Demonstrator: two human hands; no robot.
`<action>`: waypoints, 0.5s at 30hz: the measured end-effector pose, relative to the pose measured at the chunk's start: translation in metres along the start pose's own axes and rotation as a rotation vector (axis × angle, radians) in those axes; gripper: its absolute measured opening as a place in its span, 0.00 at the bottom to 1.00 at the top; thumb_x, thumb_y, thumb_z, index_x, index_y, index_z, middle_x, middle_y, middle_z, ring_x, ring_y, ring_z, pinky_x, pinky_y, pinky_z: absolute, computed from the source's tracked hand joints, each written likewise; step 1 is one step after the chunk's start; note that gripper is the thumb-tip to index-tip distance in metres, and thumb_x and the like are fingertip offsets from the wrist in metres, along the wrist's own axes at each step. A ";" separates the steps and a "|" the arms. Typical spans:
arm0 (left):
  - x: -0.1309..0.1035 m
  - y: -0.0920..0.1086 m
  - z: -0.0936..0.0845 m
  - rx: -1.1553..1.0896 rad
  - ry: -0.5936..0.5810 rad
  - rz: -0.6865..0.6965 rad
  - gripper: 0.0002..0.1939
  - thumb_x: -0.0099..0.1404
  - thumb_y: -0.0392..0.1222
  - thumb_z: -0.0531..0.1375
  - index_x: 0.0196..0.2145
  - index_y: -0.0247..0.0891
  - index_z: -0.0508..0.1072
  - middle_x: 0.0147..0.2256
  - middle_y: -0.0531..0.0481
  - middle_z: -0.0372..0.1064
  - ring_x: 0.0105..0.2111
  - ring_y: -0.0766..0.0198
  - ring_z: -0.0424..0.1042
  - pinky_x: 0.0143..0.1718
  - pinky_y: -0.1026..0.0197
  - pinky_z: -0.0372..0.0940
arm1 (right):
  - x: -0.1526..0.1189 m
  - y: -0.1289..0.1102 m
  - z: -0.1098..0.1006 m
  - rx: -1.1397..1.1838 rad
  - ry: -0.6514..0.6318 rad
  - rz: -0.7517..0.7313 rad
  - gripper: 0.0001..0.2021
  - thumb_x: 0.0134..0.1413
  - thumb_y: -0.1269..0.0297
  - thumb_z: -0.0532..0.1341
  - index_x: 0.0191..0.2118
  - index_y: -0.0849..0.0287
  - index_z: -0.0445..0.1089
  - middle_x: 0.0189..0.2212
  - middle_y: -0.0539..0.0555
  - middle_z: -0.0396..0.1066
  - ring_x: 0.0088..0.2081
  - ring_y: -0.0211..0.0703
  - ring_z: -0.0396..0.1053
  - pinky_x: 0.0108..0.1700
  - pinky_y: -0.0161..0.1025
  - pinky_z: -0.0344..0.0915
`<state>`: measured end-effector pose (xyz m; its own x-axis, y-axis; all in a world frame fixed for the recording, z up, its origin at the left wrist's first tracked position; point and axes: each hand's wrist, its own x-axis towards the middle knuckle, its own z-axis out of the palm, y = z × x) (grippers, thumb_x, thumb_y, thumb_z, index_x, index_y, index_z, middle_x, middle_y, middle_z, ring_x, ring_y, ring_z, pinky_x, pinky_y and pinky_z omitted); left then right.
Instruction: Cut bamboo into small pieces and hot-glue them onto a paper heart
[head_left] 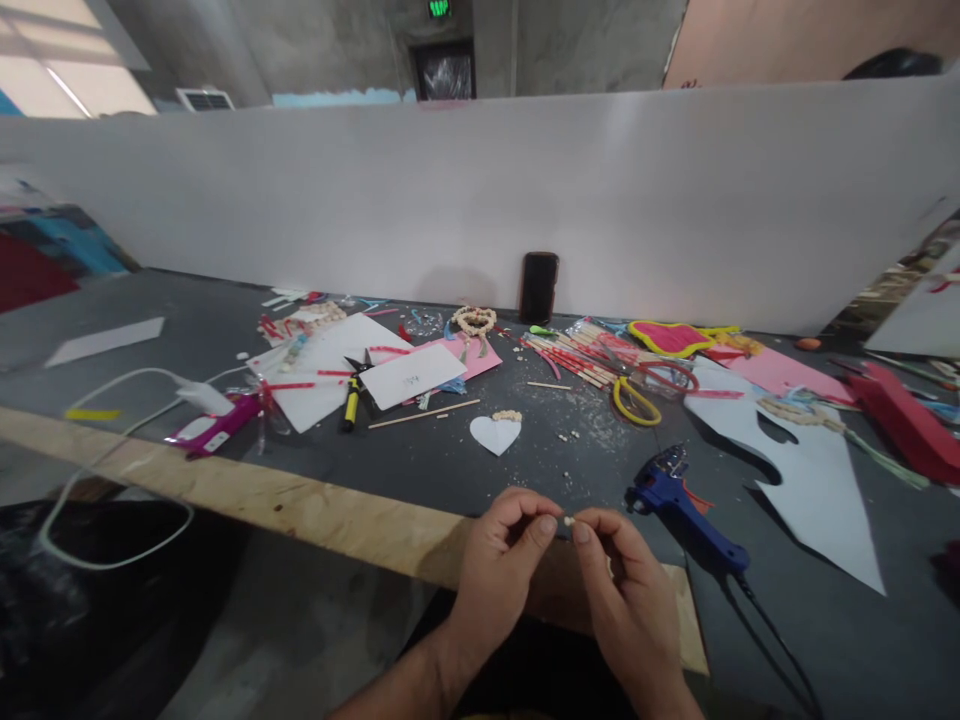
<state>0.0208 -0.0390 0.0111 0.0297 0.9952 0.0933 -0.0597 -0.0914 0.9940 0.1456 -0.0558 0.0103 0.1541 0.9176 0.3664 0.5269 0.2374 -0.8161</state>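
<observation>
At the front edge of the table, my left hand [501,565] and my right hand [634,590] meet with their fingertips closed. A tiny pale piece [568,521] shows between the two pinches, too small to tell its kind. Just beyond my hands lies a white paper heart [495,436], with small tan pieces [508,416] along its upper right lobe. Several pale crumbs [568,436] are scattered to the right of the heart. A blue glue gun [690,515] rests on its side, right of my right hand.
Yellow-handled scissors [636,402], striped sticks [574,358] and cut white paper [814,485] lie to the right. Pliers [353,395], a white card [412,376] and a purple device [217,425] with a cable are leftward. A phone [538,287] leans against the white partition [375,200].
</observation>
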 end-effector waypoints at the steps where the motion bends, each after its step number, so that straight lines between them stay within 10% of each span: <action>1: 0.001 0.001 -0.002 0.030 -0.011 0.031 0.04 0.61 0.37 0.58 0.31 0.38 0.73 0.31 0.50 0.66 0.34 0.64 0.66 0.37 0.64 0.60 | 0.000 0.000 0.000 0.000 -0.007 -0.003 0.09 0.57 0.60 0.55 0.30 0.56 0.67 0.23 0.48 0.70 0.23 0.37 0.66 0.25 0.32 0.62; 15: 0.005 0.003 -0.012 0.271 -0.076 0.171 0.05 0.61 0.38 0.58 0.29 0.38 0.74 0.32 0.49 0.68 0.36 0.63 0.68 0.39 0.64 0.61 | 0.001 0.004 0.001 -0.009 -0.029 -0.078 0.08 0.57 0.61 0.54 0.33 0.55 0.68 0.27 0.50 0.72 0.29 0.39 0.70 0.31 0.33 0.66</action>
<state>0.0089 -0.0337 0.0142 0.1171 0.9600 0.2544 0.1968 -0.2735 0.9415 0.1466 -0.0541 0.0071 0.0880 0.9054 0.4153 0.5436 0.3057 -0.7817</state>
